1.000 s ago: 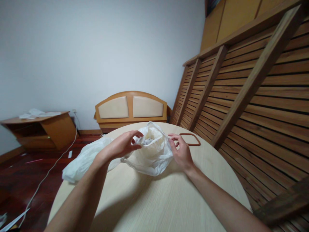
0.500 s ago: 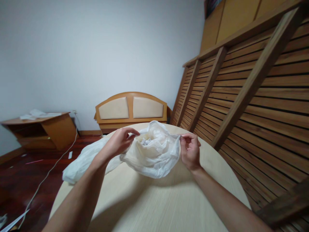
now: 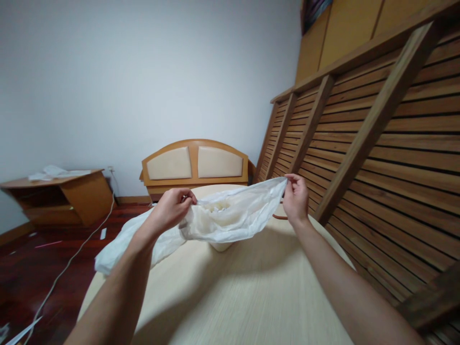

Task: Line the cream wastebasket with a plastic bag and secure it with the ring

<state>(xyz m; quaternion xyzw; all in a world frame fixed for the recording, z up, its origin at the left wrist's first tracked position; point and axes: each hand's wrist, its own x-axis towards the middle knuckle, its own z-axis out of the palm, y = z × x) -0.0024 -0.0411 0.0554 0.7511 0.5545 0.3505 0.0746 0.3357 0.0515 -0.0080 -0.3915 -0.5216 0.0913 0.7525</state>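
A thin white plastic bag [image 3: 240, 223] is stretched sideways between my two hands. At its left edge, my left hand [image 3: 176, 203] pinches the plastic between thumb and fingers. My right hand [image 3: 296, 196] grips the opposite corner, raised higher and out to the right. Inside the bag's mouth lies some crumpled pale stuff [image 3: 220, 207] that I cannot make out. Below the bag shows the bottom of a pale container [image 3: 221, 247], mostly hidden. More white plastic [image 3: 124, 242] lies bunched on the table under my left forearm.
The round pale wooden table [image 3: 244, 297] spreads beneath my arms. Behind it stands a headboard [image 3: 194, 160]. A slatted wooden frame [image 3: 359, 143] leans along the right. At left are a low desk [image 3: 82, 196] and a cable [image 3: 75, 254] on the floor. A brown curved piece [image 3: 279, 217] shows beside the bag.
My right hand has moved up and to the right, pulling the bag's edge out taut. The bag's front has lifted, uncovering the container's bottom. My left hand has shifted slightly left.
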